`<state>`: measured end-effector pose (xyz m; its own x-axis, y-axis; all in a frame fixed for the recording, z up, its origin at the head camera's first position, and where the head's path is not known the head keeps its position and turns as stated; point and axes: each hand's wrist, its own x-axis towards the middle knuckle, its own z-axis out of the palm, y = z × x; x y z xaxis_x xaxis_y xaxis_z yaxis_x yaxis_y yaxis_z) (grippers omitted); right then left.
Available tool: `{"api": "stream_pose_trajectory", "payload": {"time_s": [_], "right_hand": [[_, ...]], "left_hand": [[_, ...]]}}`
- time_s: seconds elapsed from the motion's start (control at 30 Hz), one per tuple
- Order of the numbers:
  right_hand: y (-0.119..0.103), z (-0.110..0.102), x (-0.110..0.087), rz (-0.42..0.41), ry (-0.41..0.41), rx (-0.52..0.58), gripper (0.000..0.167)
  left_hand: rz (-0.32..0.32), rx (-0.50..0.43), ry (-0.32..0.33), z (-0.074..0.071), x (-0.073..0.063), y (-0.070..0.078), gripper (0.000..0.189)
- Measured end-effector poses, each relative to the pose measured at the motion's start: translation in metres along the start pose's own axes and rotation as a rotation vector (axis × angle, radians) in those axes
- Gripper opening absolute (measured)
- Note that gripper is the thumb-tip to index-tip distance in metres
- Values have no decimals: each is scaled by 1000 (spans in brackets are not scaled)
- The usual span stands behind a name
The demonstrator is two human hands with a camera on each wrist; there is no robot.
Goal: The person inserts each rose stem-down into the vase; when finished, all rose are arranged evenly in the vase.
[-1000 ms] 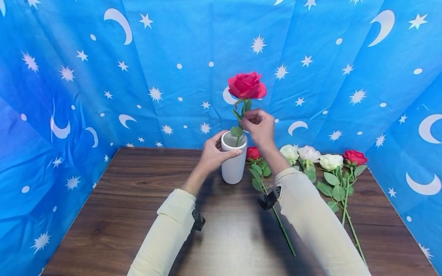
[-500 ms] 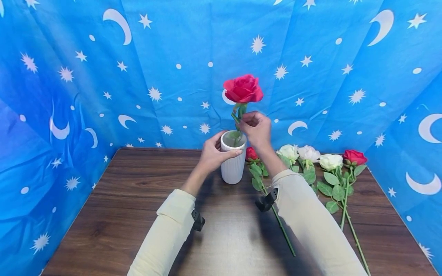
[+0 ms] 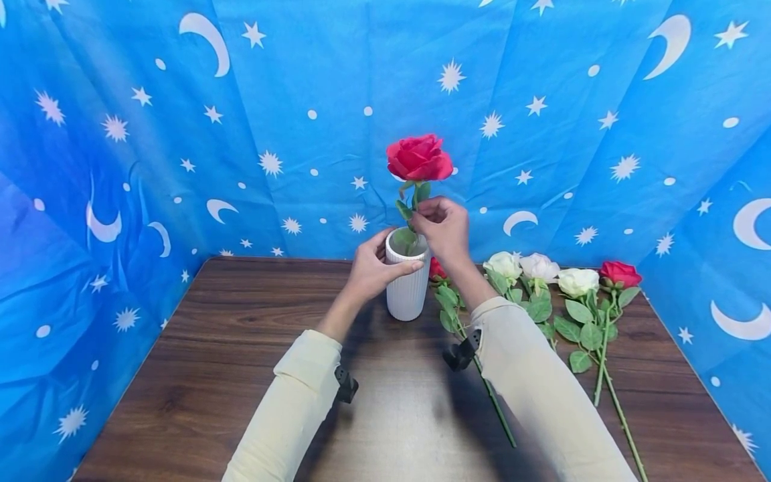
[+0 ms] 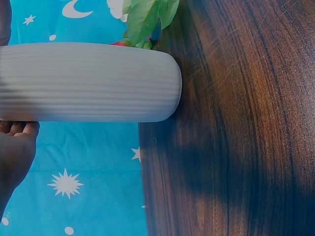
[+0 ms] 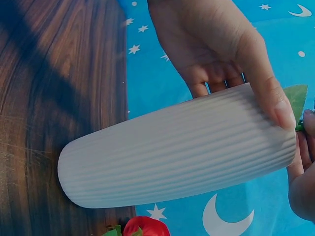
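Note:
A white ribbed vase [image 3: 405,294] stands upright near the table's back edge. My left hand [image 3: 375,268] grips it near the rim, thumb across the front and fingers behind. In the right wrist view the left thumb [image 5: 281,110] lies along the vase's upper wall. Above the opening, my right hand [image 3: 447,227] pinches the stem of a red rose [image 3: 419,158]. The bloom is up in the air, and a lower leaf [image 3: 404,239] sits at the vase mouth. The stem's lower end is hidden inside the vase.
A second red rose [image 3: 438,268] lies right of the vase, partly behind my right hand. Several white roses [image 3: 578,283] and another red rose [image 3: 620,274] lie at the table's right side. A blue star-patterned cloth [image 3: 337,80] hangs behind the wooden table [image 3: 241,348].
The red rose has come down a little and shifted left, its lower leaf sinking into the vase mouth. My right hand moved with it; the left hand and vase stayed put.

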<state>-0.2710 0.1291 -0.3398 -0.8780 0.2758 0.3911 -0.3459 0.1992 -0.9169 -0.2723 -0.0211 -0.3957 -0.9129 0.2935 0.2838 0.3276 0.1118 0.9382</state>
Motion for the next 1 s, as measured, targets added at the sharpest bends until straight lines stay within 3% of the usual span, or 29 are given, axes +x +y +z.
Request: {"api": "stream_pose_trajectory", "payload": {"time_s": [0.4, 0.7, 1.0], "right_hand": [[0, -5, 0, 8, -34, -89, 20], [4, -19, -4, 9, -109, -50, 30], [7, -30, -9, 26, -120, -2, 33]], "left_hand": [[6, -12, 0, 1, 0, -1, 71], [-4, -20, 3, 2, -1, -1, 71], [-38, 66, 1, 2, -2, 1, 61]]}}
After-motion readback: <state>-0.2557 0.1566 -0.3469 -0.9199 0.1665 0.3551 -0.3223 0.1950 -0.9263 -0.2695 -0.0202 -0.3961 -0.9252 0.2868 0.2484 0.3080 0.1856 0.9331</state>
